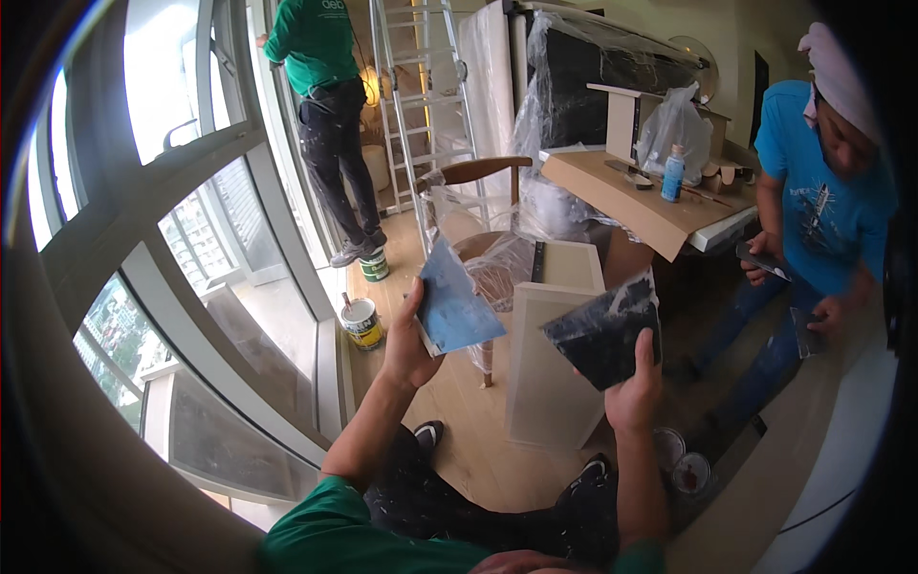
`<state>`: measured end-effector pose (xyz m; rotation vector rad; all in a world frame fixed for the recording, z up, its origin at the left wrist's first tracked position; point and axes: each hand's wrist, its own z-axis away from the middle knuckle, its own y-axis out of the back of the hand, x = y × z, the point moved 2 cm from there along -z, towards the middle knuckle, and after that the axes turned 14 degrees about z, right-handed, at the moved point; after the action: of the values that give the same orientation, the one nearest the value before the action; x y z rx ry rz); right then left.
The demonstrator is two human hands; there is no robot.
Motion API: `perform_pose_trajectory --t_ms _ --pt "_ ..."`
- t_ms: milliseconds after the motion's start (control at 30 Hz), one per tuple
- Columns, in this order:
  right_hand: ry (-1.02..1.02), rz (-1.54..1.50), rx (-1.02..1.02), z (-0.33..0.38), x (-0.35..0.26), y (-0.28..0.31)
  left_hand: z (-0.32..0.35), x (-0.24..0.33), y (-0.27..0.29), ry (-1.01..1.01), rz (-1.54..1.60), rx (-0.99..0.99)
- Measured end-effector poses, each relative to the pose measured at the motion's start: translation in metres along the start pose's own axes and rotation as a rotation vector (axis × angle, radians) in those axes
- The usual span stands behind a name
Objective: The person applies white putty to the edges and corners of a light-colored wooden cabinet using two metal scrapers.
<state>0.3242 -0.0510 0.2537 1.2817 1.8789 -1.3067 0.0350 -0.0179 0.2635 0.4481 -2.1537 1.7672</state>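
My left hand [409, 346] grips a blue flat putty spreader [463, 304], thumb on its face, held up in front of me. A black putty spreader [604, 337] with whitish smears along its upper edge is held in my right hand [635, 394], thumb against its face. The two blades tilt toward each other, with a gap between them. Behind the black spreader, a pale framed panel [547, 383] leans upright. On the right, a co-worker in a blue shirt [824, 182] holds a dark flat tool [763, 260] and another flat blade [805, 335].
Paint cans [361, 323] stand on the wooden floor by the window. Another person [320, 57] stands on a green can [374, 264] beside a stepladder [421, 86]. A plastic-wrapped chair [478, 174] and a cardboard-covered table [612, 196] with a blue bottle [673, 176] lie ahead.
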Motion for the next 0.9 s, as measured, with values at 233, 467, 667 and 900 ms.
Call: perform_pose_trajectory --t_ms 233,467,667,900 --pt "0.471 0.599 0.079 -0.052 0.013 -0.021 -0.042 -0.023 0.005 -0.072 -0.034 0.063" --pt "0.448 0.741 0.117 -0.037 0.044 -0.018 -0.051 -0.043 0.028 -0.053 -0.118 0.094" --pt "0.415 0.756 0.068 -0.039 0.061 -0.021 -0.047 -0.049 0.042 -0.043 -0.083 0.156" --pt "0.365 0.894 -0.166 -0.011 0.063 -0.045 -0.046 -0.052 0.055 -0.101 -0.257 0.175"
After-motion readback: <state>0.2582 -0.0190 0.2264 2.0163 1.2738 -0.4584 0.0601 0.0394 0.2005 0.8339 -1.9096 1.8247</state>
